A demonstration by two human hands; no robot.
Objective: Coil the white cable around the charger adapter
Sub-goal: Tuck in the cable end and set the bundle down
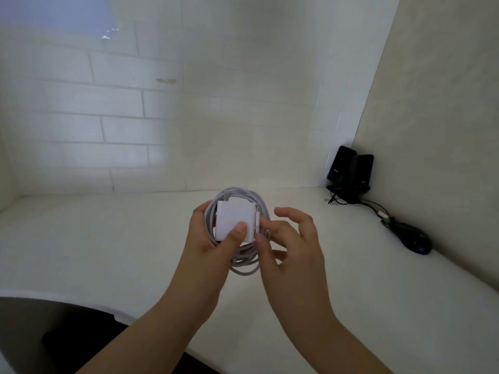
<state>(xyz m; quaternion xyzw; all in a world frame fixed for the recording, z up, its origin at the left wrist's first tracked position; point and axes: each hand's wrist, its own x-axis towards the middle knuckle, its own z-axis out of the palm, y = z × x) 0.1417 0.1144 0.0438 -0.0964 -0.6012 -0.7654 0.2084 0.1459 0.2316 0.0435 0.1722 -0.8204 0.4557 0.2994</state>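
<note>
I see a white brick-pattern wall (pixel 113 125) filling the far side, meeting a plain beige side wall (pixel 437 103) on the right. Below them runs the broad white table (pixel 94 247), its near edge curving over dark floor at the lower left.

Both bare forearms reach in from the near edge and meet above the middle of the table. My left hand (pixel 208 238) holds the square white plastic charger adapter (pixel 234 221) clear of the table, its thumb pressed on the adapter's near face and its fingers curled behind the bundle, so that hand is closed on the adapter. My right hand (pixel 291 244) sits just right of it; thumb and forefinger pinch the cable's white plug end against the adapter's right edge, while its other fingers are spread loose.

The white round cable (pixel 243 265) lies in several loops around the adapter, arching past its far side and hanging below it between the two hands.

In the far right corner stand two small black speakers (pixel 351 171), touching each other, with thin dark wires (pixel 375 206) trailing nearward to a dark computer mouse (pixel 415 240) beside the beige wall.
</note>
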